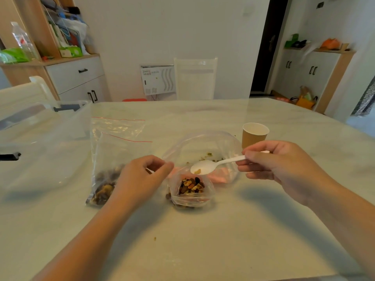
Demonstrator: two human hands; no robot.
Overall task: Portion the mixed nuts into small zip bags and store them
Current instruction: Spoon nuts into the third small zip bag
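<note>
Nuts going into a small zip bag

Nuts (191,185) sit in a small bag (190,197) at the table's (203,240) near middle. Left hand (140,177) pinches the bag's left rim. Right hand (278,167) holds a white spoon (205,167) just above it. A paper cup (254,134) stands farther right

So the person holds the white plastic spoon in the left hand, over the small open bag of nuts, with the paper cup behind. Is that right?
Not quite: the head view shows the spoon in the right hand, not the left. It does hang over the small open bag of nuts, with the paper cup behind.
</note>
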